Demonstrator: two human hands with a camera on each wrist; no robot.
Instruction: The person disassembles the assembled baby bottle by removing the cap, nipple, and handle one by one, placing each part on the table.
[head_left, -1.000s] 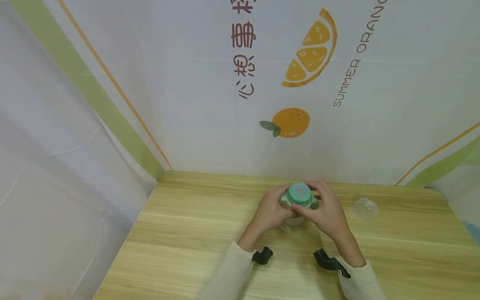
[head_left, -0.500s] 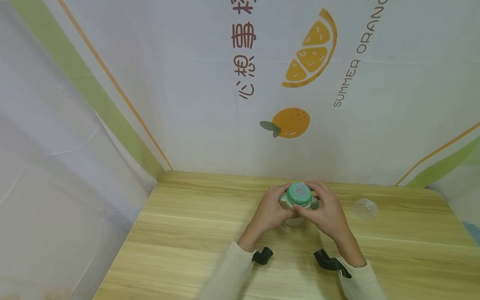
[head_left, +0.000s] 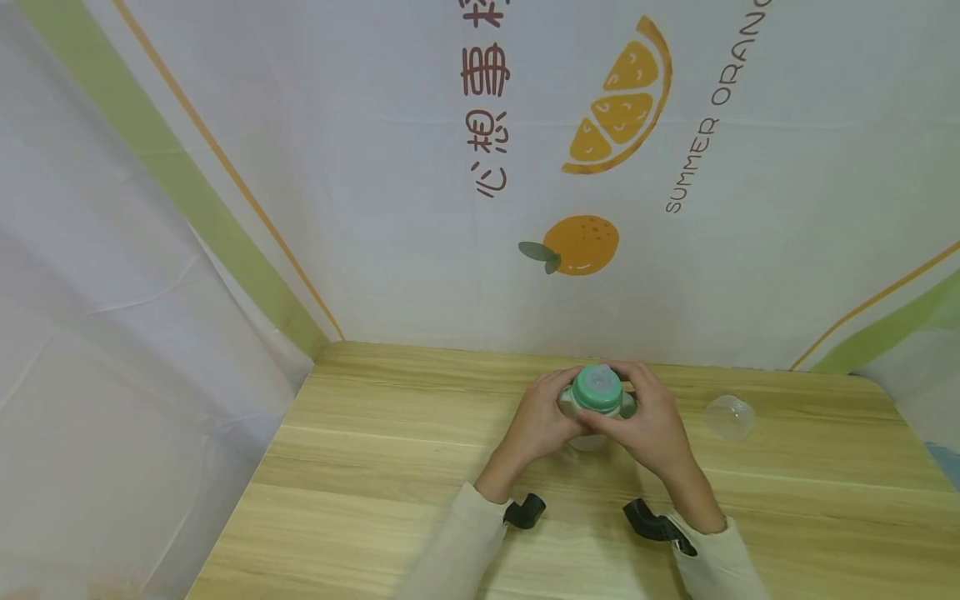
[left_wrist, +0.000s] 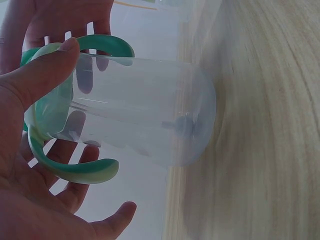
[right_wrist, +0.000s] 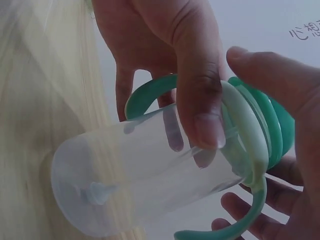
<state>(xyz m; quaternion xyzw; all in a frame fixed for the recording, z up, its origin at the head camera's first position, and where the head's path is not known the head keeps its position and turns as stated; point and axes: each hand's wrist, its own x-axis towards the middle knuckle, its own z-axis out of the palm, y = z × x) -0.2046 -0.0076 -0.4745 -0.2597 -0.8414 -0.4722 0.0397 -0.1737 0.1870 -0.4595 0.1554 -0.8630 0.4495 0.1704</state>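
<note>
A sippy cup [head_left: 597, 390] with a clear body [left_wrist: 135, 110], green lid [right_wrist: 272, 122] and two green side handles [left_wrist: 75, 170] stands nearly upright at the table's far side. Whether its base touches the wood is hard to tell. My left hand [head_left: 542, 417] grips it below the lid, thumb over the collar and fingers behind the body. My right hand [head_left: 652, 421] curls round the lid from the other side, thumb in front. Inside the body, near the bottom, sits a small straw weight [right_wrist: 97, 192].
A clear dome-shaped cap [head_left: 730, 417] lies on the wooden table [head_left: 360, 467] to the right of the right hand. Behind the table hangs a white cloth [head_left: 405, 250] printed with oranges. Black wrist mounts [head_left: 525, 511] stick out from both sleeves.
My right hand and forearm have shifted slightly left, with the thumb moving across the front of the lid. The left hand, the cup and the clear cap stay nearly in place.
</note>
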